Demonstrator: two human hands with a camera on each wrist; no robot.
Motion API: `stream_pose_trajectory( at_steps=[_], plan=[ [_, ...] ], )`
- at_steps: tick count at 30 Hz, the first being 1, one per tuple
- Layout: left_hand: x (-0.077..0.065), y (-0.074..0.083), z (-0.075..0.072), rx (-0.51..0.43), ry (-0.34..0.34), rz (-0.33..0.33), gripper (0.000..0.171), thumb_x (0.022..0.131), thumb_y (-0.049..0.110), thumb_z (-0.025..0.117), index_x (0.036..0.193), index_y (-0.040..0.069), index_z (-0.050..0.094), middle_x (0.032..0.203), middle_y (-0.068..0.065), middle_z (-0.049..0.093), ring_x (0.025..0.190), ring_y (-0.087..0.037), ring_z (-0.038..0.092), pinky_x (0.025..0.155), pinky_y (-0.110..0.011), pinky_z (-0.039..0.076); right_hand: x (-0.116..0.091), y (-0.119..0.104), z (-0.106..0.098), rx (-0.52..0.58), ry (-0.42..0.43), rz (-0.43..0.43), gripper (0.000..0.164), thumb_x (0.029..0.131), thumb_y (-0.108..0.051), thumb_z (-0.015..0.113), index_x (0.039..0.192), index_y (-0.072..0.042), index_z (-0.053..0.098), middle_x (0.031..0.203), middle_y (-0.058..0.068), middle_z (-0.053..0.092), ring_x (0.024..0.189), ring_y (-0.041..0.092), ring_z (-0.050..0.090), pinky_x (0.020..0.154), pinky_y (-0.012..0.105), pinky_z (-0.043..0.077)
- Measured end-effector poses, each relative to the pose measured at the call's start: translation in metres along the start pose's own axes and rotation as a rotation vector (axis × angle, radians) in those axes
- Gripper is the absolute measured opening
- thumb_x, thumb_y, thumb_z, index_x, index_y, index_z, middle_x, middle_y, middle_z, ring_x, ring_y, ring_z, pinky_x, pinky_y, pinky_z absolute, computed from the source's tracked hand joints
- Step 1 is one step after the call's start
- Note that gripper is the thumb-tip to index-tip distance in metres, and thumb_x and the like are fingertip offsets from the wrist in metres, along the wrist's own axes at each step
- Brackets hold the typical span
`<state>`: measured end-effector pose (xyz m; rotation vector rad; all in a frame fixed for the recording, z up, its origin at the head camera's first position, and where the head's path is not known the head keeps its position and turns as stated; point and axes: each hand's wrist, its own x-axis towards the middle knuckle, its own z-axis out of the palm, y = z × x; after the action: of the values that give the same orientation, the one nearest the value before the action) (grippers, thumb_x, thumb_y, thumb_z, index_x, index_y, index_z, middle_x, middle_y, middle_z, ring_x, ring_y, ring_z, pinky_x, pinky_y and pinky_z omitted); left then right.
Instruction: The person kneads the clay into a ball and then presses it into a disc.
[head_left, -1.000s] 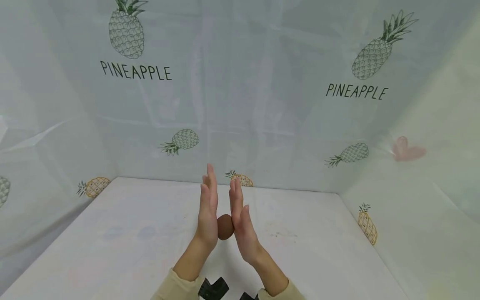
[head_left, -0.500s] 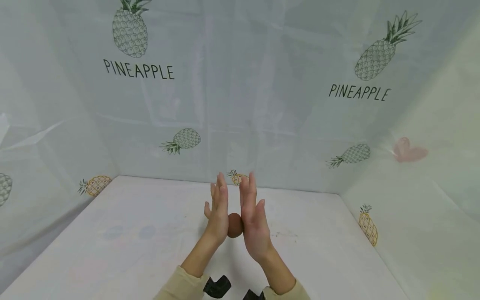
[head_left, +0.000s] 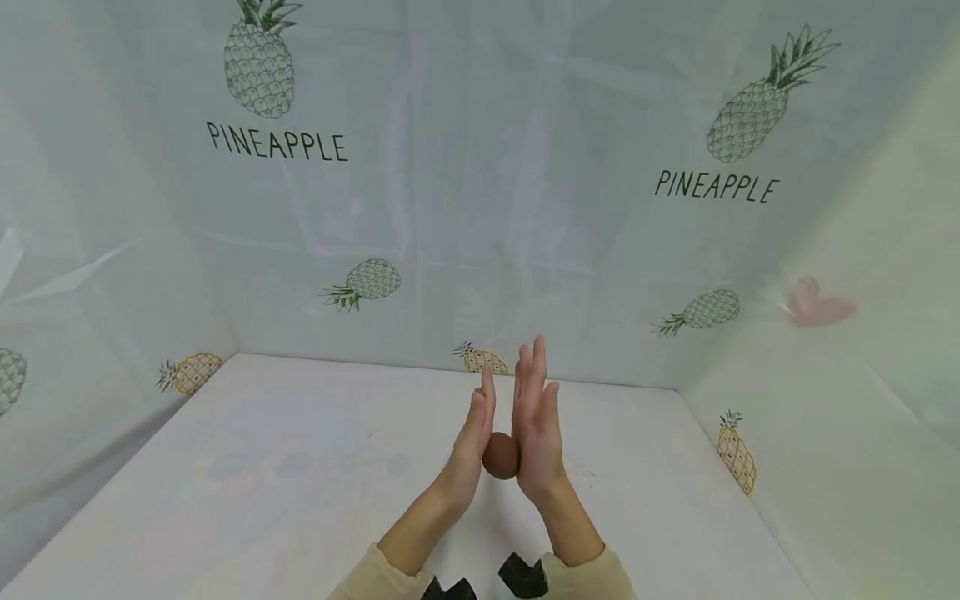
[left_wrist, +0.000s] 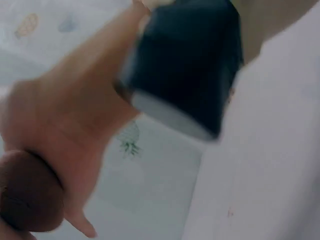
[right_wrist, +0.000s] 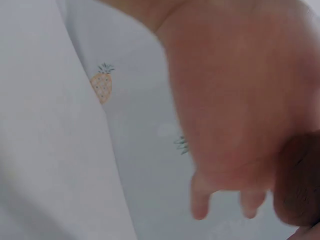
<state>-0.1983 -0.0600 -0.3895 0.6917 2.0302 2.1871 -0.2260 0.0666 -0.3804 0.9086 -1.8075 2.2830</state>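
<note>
Hands point(head_left: 467, 458) point(head_left: 538, 446) and roundish ball point(head_left: 501, 456) moved right, long axis unclear.

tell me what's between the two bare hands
A brown, rounded, clay-like ball sits between the bare left hand and the bare right hand, touching both palms. The head view shows this.

A ball point(head_left: 501, 456) sits between left hand point(head_left: 471, 443) and right hand point(head_left: 538, 442) above a table point(head_left: 300, 500).

Pale white surface point(head_left: 660, 508), straight-edged at the back, faint bluish blotches point(head_left: 295, 464) toward the left, small brownish specks point(head_left: 583, 473) right of centre
</note>
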Motion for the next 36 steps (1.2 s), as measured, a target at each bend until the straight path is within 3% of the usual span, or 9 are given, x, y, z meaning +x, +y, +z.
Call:
stream_pose_trajectory(
  at_steps=[5,14,22,27,36],
  plan=[
    [-0.005,0.009,0.000,-0.025,0.001,0.024,0.063,0.108,0.065,-0.001,0.166,0.045,-0.013,0.170,0.025,-0.022,0.157,-0.013,-0.031,0.118,-0.070,-0.023,0.000,0.008,0.005,0.020,0.006,0.063,0.061,0.109,-0.061,-0.003,0.168,-0.047,-0.008,0.177,-0.010,-0.008,0.164,0.018,-0.014,0.124,0.064,-0.017],
    [-0.006,0.018,-0.014,0.095,0.209,0.149,0.065,0.109,0.061,0.002,0.168,0.039,-0.013,0.174,0.017,-0.019,0.160,-0.013,-0.026,0.119,-0.062,-0.026,-0.007,0.010,0.028,0.095,-0.157,0.174,0.065,0.106,-0.067,-0.007,0.167,-0.046,-0.015,0.177,-0.006,-0.013,0.163,0.026,-0.017,0.124,0.063,-0.019],
    [0.002,0.010,-0.029,0.191,0.343,0.159,0.070,0.108,0.063,0.003,0.169,0.033,-0.013,0.175,0.013,-0.019,0.160,-0.018,-0.027,0.117,-0.064,-0.027,-0.013,-0.011,0.039,0.122,-0.179,0.145,0.065,0.105,-0.066,-0.010,0.167,-0.047,-0.013,0.177,-0.009,-0.009,0.163,0.021,-0.015,0.124,0.064,-0.018],
    [0.004,0.003,-0.025,0.235,0.341,0.129,0.067,0.110,0.056,0.004,0.169,0.031,-0.013,0.175,0.012,-0.018,0.160,-0.019,-0.027,0.117,-0.066,-0.025,-0.014,-0.021,0.036,0.119,-0.151,0.090,0.065,0.106,-0.064,-0.010,0.167,-0.045,-0.014,0.177,-0.009,-0.009,0.163,0.016,-0.016,0.123,0.063,-0.021],
    [0.002,-0.008,0.001,0.209,0.205,0.086,0.067,0.111,0.056,0.004,0.169,0.030,-0.014,0.174,0.012,-0.020,0.160,-0.021,-0.027,0.116,-0.068,-0.023,-0.008,-0.026,0.018,0.078,-0.050,-0.025,0.065,0.108,-0.061,-0.006,0.168,-0.040,-0.017,0.178,-0.006,-0.009,0.163,0.020,-0.016,0.121,0.066,-0.021]
  ],
)
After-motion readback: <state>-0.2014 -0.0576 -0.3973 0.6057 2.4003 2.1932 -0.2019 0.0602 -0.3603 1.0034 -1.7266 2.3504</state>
